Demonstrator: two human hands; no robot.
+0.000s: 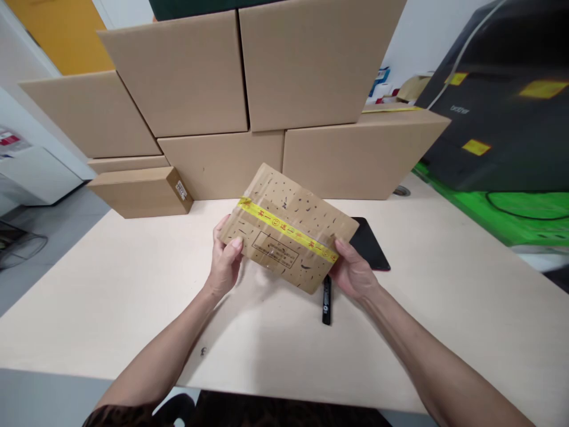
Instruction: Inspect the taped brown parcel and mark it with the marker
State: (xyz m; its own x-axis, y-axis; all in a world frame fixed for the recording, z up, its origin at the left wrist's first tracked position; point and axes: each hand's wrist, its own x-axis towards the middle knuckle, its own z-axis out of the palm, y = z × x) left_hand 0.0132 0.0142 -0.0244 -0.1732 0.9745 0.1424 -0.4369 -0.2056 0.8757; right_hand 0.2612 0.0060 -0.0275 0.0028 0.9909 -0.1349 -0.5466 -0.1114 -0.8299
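Through my view, the package [306,207] sits mid-frame, tilted and lifted off the table [146,284], with yellow tape [284,229] running along its printed face. My left hand [226,261] is closed on its left end, thumb on the face; my right hand [355,273] grips the lower right edge the same way, and most fingers are hidden behind it. To hold it well, I want even, light pressure from both sides, thumbs flat and clear of the print, because the card looks thin enough to dent. The tilt should suit the light so glare does not wash out the lettering. Below its right corner lies the marker [326,305], beside the black pad [372,246], so lowering there could knock it.
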